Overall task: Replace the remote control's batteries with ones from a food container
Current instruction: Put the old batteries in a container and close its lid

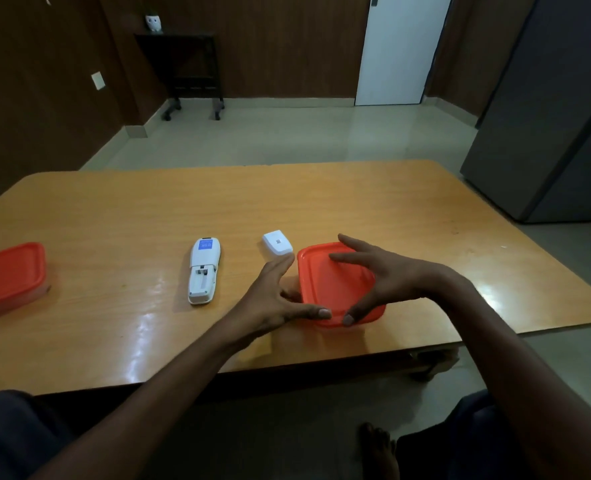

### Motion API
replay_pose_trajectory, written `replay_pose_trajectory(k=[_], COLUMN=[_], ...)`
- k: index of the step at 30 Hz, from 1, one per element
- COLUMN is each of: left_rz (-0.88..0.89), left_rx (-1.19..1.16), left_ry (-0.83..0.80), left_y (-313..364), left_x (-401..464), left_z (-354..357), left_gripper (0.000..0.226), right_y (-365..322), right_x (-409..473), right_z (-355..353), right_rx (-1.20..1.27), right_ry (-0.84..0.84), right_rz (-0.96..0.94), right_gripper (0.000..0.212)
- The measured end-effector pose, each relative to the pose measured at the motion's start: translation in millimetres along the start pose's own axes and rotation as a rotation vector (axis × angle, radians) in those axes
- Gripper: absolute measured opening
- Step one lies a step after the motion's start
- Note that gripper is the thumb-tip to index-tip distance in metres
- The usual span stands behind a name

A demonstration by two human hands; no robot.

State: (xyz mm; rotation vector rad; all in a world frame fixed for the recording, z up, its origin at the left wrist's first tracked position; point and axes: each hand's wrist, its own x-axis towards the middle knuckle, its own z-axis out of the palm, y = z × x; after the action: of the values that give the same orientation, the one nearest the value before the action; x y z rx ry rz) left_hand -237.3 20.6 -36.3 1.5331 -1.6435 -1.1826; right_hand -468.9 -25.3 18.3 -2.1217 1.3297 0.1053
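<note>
A white remote control point(203, 270) lies face down on the wooden table point(148, 209), its battery compartment uncovered. Its white cover point(277, 242) lies apart, to the right of it. A food container with an orange lid point(335, 289) sits near the table's front edge. My left hand point(276, 296) grips its left side, thumb on the near lid edge. My right hand point(387, 275) spreads over the lid from the right, thumb on the near rim and fingers on top. Whatever the container holds is hidden by the lid.
A second orange-lidded container point(8, 275) stands at the table's left edge. A grey cabinet point(547, 126) rises beyond the table's right end. My knees and a bare foot point(377, 448) are below the front edge.
</note>
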Motion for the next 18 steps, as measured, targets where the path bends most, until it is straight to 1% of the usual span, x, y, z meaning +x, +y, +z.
replay_pose_trajectory(k=[2, 4, 6, 9, 11, 12, 15, 17, 18], left_rz=[-0.06, -0.119, -0.157, -0.131, -0.083, -0.046, 0.067, 0.121, 0.133], left_rx=[-0.22, -0.409, -0.505, -0.515, -0.412, -0.302, 0.083, 0.255, 0.339], left_ry=[0.015, 0.057, 0.071, 0.025, 0.006, 0.037, 0.164, 0.212, 0.21], left_y=[5.9, 12.4, 16.0, 21.0, 27.0, 28.6, 34.8, 37.9, 38.7], left_x=[3.0, 8.6, 16.6, 28.5, 39.8, 44.1, 68.0, 88.8, 99.7], left_z=[6.6, 14.1, 24.3, 38.1, 44.9, 45.1, 46.1, 45.0, 43.3], left_gripper=[0.106, 0.08, 0.065, 0.056, 0.052, 0.051, 0.049, 0.046, 0.047], right_y=[-7.0, -10.6, -13.1, -17.2, -15.0, -14.1, -0.4, 13.2, 21.5], right_x=[1.2, 0.5, -3.0, -6.0, -4.1, -0.5, 10.9, 19.9, 25.9], right_z=[3.1, 2.2, -1.2, -0.1, 4.2, 7.8, 8.5, 3.6, 0.2], right_rx=[-0.223, -0.342, -0.331, -0.273, -0.327, -0.363, -0.398, -0.4, -0.396], right_ry=[0.059, 0.099, 0.105, 0.128, 0.208, 0.252, 0.35, 0.396, 0.419], right_rz=[0.023, 0.026, 0.028, 0.066, 0.115, 0.135, 0.172, 0.182, 0.192], right_gripper=[0.12, 0.112, 0.097, 0.076, 0.059, 0.053, 0.046, 0.041, 0.04])
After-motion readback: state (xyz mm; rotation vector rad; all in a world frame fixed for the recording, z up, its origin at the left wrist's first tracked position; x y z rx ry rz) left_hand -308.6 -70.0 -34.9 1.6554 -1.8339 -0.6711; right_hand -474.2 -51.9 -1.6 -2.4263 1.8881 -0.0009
